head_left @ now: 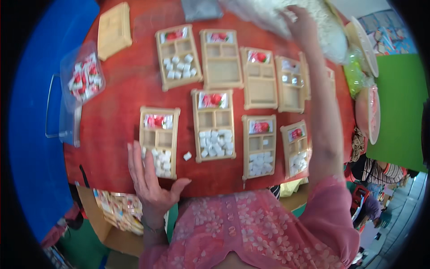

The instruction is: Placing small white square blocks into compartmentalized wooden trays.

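My left hand (pixel 154 188), fingers spread and straight, rests at the left edge of a pale compartment tray (pixel 159 138) holding small white cubes (pixel 162 163). It partly covers this tray. My right arm stretches to the far right, where my right hand (pixel 302 27) is at a clear bag of white pieces (pixel 329 33). Its fingers are bent and blurred, with white specks between them; how tightly they close is unclear. A single white cube (pixel 187 156) lies on the table beside the left tray. Another tray (pixel 214 120) next to it has a heap of cubes in its large compartment.
Several more trays with red-and-white packets stand on the red table (pixel 121 89). A clear tub of packets (pixel 85 78) is at the left, stacked trays (pixel 114 31) behind it. Bowls (pixel 368 114) line the right edge. Below the table is a cardboard box (pixel 96 215).
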Motion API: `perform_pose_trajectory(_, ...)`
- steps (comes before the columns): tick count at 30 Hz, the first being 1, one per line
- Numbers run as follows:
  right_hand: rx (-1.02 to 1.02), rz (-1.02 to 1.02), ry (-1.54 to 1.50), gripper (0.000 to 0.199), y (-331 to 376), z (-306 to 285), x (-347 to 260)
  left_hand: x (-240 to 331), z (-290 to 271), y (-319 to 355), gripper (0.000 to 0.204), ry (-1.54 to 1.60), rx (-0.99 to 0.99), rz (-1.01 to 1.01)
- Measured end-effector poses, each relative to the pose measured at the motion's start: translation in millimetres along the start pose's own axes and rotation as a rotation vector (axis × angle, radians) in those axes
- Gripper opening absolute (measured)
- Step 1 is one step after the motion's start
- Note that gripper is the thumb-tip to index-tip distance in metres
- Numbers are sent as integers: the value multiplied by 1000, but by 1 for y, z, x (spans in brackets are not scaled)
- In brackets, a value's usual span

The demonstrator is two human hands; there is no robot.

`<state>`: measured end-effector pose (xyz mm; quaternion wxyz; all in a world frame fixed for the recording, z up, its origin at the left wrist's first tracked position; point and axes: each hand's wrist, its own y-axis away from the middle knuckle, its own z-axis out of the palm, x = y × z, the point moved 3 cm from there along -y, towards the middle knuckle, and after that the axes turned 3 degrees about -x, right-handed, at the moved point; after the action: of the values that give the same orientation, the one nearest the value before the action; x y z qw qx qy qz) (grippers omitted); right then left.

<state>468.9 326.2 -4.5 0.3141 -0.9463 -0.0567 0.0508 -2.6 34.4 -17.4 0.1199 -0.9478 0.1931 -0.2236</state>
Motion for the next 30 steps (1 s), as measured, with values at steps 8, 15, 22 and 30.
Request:
perform_pose_trajectory(8, -399, 487, -155, 69, -20, 30, -1, -7, 0, 6, 101, 4, 42, -36)
perform_pose_trajectory(15, -168, -123, 56, 29, -13, 93, 62, -7, -10, 5, 92, 119, 81, 19)
perform_pose_trajectory(22, -360, 467, -374, 42, -37, 54, 99, -41, -31, -67, 70, 466, 20, -208)
perform_pose_trajectory(30, -308, 718, -1219, 13, -12, -54, -132, -59, 19, -165, 80, 284, -103, 131)
